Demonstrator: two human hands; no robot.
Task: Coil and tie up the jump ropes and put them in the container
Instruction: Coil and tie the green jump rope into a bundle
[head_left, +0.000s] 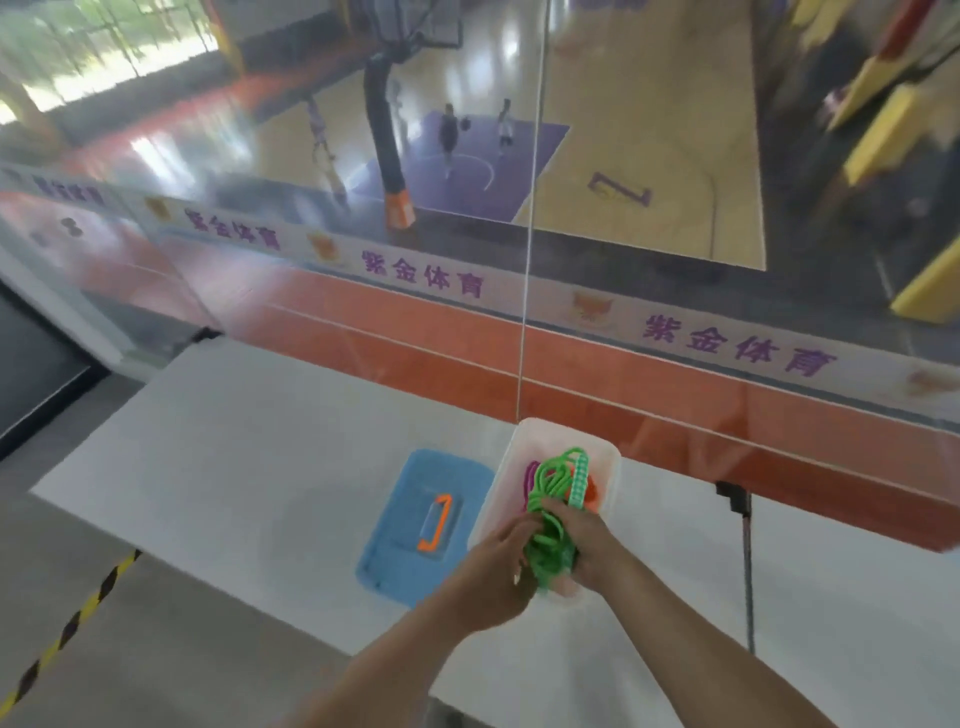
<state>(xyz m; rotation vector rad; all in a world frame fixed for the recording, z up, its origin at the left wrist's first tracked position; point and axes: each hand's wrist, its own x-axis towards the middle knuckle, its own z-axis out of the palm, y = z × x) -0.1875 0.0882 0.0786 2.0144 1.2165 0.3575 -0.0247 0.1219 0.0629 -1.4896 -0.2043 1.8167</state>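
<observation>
A coiled green jump rope (551, 512) lies over the near end of a clear plastic container (612, 457) on the white table (234, 467). My left hand (496, 569) grips the bundle from the left. My right hand (589, 545) holds it from the right, fingers curled round the loops. A green patterned handle (580, 480) sticks up from the bundle. A purple rope (531, 478) and an orange rope (592, 493) lie inside the container, partly hidden by the green one.
The blue container lid (415, 519) with an orange clip lies flat to the left of the container. A glass wall (467, 208) stands right behind the table, overlooking a basketball court. A black-and-yellow striped tape (67, 623) marks the floor at left.
</observation>
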